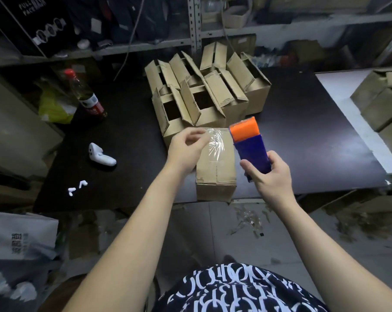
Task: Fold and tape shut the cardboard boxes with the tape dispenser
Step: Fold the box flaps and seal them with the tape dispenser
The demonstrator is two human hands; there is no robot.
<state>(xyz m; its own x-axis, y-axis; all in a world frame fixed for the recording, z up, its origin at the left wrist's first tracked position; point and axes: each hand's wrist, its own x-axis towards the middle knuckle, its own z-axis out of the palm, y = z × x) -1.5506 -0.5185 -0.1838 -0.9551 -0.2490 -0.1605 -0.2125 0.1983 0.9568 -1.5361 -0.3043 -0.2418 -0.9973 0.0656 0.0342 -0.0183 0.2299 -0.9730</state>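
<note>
Tape (215,143), clear and wrinkled, lay across the far part of the top of a closed cardboard box (215,176). That box stood at the near edge of a dark table (127,131), directly in front of the person.

The left hand (186,147) hovered over the box's far left corner with its fingers loosely curled and the thumb and forefinger drawn close together beside the crinkled end of the tape. Whether they pinched the tape or only came near it could not be told.

The right hand (269,174) gripped the blue handle of the tape dispenser (249,143), fingers and thumb wrapped round it. The dispenser's orange head pointed away from the person and stood just beside the box's far right corner, raised off the table.

Behind the closed box, a cluster of open boxes (204,91) stood packed together with their flaps up. To the left on the table were a bottle (87,95) with a red cap, a yellow-green bag (53,106), a white plastic object (100,154) and a few small white bits (76,186). More boxes (382,102) were stacked on a white board (334,86) at the right. Shelves (145,45) ran along the back.
</note>
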